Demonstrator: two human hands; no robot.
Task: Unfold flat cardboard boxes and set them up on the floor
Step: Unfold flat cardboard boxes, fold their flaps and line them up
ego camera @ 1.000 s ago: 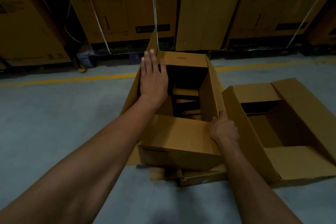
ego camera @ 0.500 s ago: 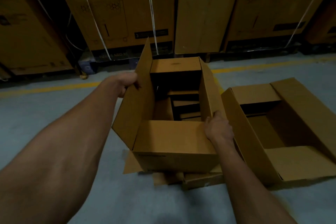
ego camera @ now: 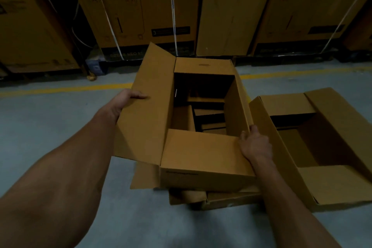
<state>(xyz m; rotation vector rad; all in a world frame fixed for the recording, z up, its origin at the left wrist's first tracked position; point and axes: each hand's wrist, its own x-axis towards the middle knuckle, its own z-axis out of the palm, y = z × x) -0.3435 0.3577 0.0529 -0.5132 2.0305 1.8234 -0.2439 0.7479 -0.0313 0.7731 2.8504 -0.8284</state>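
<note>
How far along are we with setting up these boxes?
Done: one opened box stands on the floor at right. In hand: the left hand grips the middle box's long flap while the right hand holds its right wall. Left: flat cardboard still lies underneath.

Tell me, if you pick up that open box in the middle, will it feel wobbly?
Probably yes. The open box has loose flaps spread outward and looks like thin cardboard, so it may flex. It likely feels light, since it looks hollow. The left hand and right hand steady opposite sides.
</note>
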